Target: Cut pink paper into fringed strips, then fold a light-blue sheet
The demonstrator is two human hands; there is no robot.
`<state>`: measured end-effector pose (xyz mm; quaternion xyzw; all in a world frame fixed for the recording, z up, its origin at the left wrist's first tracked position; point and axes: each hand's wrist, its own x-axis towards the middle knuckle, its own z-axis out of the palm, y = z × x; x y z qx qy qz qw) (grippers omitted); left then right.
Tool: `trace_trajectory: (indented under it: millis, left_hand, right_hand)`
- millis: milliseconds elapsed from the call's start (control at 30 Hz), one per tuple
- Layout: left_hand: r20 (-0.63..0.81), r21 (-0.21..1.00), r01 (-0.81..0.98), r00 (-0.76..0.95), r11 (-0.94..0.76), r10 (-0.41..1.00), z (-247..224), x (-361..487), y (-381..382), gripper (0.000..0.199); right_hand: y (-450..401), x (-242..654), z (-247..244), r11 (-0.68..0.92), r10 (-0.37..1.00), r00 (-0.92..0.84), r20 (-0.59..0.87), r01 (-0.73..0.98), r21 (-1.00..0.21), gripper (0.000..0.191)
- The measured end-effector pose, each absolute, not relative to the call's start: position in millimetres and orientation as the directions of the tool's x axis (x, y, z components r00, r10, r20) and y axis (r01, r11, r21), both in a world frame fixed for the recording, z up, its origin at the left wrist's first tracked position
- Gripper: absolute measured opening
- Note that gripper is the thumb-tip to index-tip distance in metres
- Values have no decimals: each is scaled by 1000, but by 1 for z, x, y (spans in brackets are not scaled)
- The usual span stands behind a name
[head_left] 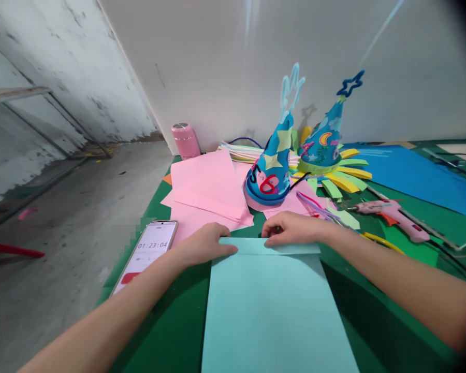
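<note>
Light blue paper (272, 305) lies nearest to us on the green table (171, 331), and we press its far edge with both hands.

Our left hand (204, 244) lies flat on the left end of a narrow folded strip, fingers together, pressing and not clamping. Our right hand (293, 229) presses the right part of the same strip with bent fingers. Left of the paper lies a phone (147, 254). Behind the paper we see pink sheets (207, 189), two blue party hats (270, 171), and to its right a pink glue gun (392, 215).
</note>
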<state>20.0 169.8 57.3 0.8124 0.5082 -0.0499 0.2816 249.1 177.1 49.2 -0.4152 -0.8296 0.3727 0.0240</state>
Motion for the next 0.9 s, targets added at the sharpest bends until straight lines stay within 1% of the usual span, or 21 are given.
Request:
trace_trajectory:
  millis: [67, 133, 200, 233, 300, 367, 433, 533, 667, 767, 833, 900]
  left_hand:
    - [-281, 321, 885, 429, -338, 858, 51, 24, 163, 31]
    - [-169, 252, 891, 424, -377, 890, 49, 31, 150, 34]
    - [-3, 182, 813, 563, -553, 827, 46, 38, 135, 37]
    - [26, 174, 752, 642, -636, 767, 43, 41, 129, 39]
    - [8, 178, 669, 732, -721, 681, 32, 46, 120, 49]
    - [-29, 174, 658, 748, -733, 664, 19, 48, 116, 59]
    - [-47, 159, 662, 746, -733, 664, 9, 48, 114, 63]
    - [-71, 149, 680, 731, -718, 678, 3, 49, 110, 65]
    - [-68, 155, 715, 696, -681, 715, 1, 55, 104, 65]
    - [-64, 159, 733, 676, -662, 734, 0, 60, 101, 64]
    - [-73, 160, 739, 670, -654, 739, 0, 63, 101, 64]
    - [-86, 160, 741, 668, -652, 739, 0, 65, 100, 62]
  right_hand:
    - [180, 247, 33, 395, 756, -612, -234, 710, -583, 25]
    - [177, 244, 26, 418, 792, -582, -186, 738, -530, 26]
    - [173, 242, 25, 448, 807, -572, -145, 753, -482, 23]
    - [171, 241, 26, 463, 810, -572, -127, 758, -459, 22]
    - [167, 239, 29, 492, 815, -572, -93, 767, -413, 20]
    - [161, 238, 31, 514, 823, -566, -52, 780, -357, 20]
    - [153, 240, 30, 524, 836, -549, -2, 798, -297, 21]
    - [141, 253, 22, 513, 856, -512, 68, 825, -239, 22]
    - [130, 279, 11, 453, 891, -430, 150, 866, -211, 25]
    - [118, 281, 8, 436, 892, -394, 222, 879, -194, 29]
    - [106, 268, 8, 486, 863, -434, 257, 853, -192, 31]
    - [94, 251, 6, 614, 781, -553, 290, 765, -193, 37]
